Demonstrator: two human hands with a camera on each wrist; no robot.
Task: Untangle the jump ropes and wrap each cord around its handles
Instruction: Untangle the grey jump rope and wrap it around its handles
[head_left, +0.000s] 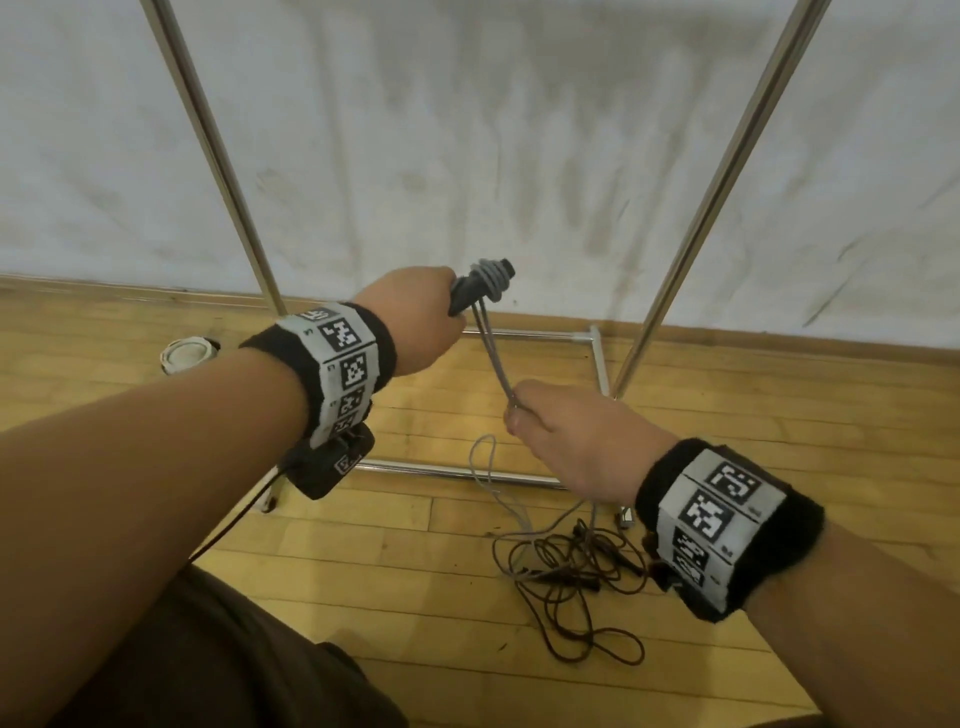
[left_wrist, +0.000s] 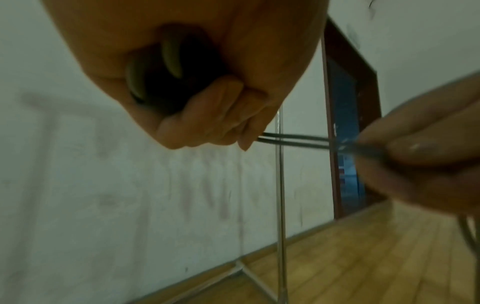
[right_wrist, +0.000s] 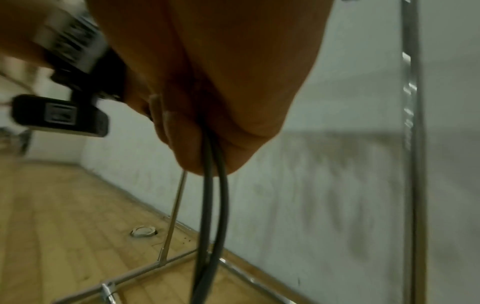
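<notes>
My left hand (head_left: 415, 317) grips two black jump-rope handles (head_left: 470, 293) held together, their butt ends (left_wrist: 166, 72) showing in the fist. Several turns of grey cord (head_left: 491, 275) are wound near the handles' tips. Two grey strands (head_left: 493, 358) run down from there to my right hand (head_left: 561, 431), which pinches them between thumb and fingers (left_wrist: 415, 148). Below that hand the doubled cord (right_wrist: 213, 205) hangs to the floor. A brown jump rope (head_left: 576, 577) with dark handles lies in a loose tangle on the floor by my right wrist.
A chrome garment rack stands ahead: two uprights (head_left: 218, 156) (head_left: 727, 171) and base bars (head_left: 447, 470) on the wooden floor (head_left: 415, 545). A white cloth backdrop (head_left: 467, 130) hangs behind. A round white floor fitting (head_left: 184, 353) sits at the left.
</notes>
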